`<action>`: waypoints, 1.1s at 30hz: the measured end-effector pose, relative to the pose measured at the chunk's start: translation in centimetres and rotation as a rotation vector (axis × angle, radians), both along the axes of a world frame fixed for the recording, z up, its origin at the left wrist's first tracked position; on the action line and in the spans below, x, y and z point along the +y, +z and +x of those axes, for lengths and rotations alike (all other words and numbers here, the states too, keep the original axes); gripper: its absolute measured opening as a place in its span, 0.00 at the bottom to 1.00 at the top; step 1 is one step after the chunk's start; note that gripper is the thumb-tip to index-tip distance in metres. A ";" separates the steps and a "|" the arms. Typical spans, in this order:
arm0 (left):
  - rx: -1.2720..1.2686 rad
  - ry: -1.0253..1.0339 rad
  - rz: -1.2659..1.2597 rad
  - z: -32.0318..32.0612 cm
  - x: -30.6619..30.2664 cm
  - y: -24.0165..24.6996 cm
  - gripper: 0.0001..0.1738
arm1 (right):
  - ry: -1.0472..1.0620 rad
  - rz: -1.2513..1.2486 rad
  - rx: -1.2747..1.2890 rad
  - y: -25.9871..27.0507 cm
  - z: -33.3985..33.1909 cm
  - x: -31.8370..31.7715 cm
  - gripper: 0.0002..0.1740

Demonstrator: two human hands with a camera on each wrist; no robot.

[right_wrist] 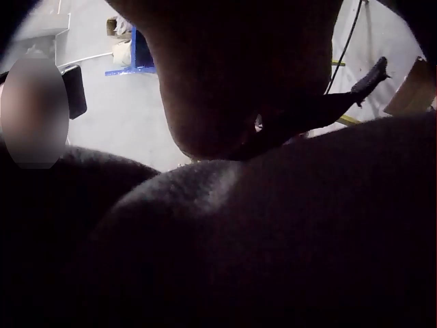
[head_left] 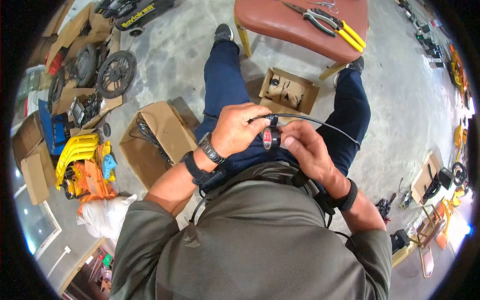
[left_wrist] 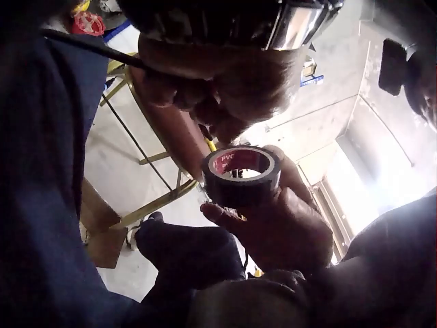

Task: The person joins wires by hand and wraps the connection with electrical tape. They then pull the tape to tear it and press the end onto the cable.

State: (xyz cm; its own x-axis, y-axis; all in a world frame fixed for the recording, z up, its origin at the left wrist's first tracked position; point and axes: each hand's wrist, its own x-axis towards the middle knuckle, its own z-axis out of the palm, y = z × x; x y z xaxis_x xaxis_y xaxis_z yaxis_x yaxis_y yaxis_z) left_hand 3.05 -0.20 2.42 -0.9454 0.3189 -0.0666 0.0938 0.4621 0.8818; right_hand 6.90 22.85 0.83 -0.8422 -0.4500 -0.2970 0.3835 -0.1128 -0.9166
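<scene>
In the head view my left hand [head_left: 236, 128] grips a thin black cable [head_left: 322, 123] near a dark wrapped part at the fingertips. The cable runs off to the right above my other hand and over the right thigh. My right hand [head_left: 311, 152] pinches a roll of black PVC electrical tape [head_left: 276, 138] close below the cable. The left wrist view shows the tape roll [left_wrist: 240, 193] side-on, its red inner core printed with "PVC", and the right fingers around its far side. The right wrist view is mostly dark, with the roll hidden.
Ahead stands a brown padded stool [head_left: 280, 25] with pliers [head_left: 320, 22] and small scissors [head_left: 327, 6] on it. A shallow cardboard box [head_left: 312, 95] with small parts lies between the feet. To the left are a box [head_left: 165, 122] of cables, a wheel [head_left: 116, 74] and yellow panels [head_left: 77, 152].
</scene>
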 end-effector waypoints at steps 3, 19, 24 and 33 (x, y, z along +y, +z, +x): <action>-0.010 0.004 -0.024 0.0 0.2 0.3 0.09 | -0.077 -0.056 -0.085 -0.8 -0.2 -0.4 0.14; 0.039 -0.043 -0.052 0.5 0.4 -0.1 0.10 | 0.014 -0.085 -0.346 -1.4 -2.1 -1.4 0.11; 0.019 -0.073 -0.031 0.3 0.1 -0.1 0.09 | 0.030 -0.002 -0.274 -0.8 -1.8 -1.4 0.12; -0.038 -0.122 -0.025 0.4 0.2 0.8 0.09 | 0.153 0.213 -0.001 -1.3 -1.6 -1.1 0.11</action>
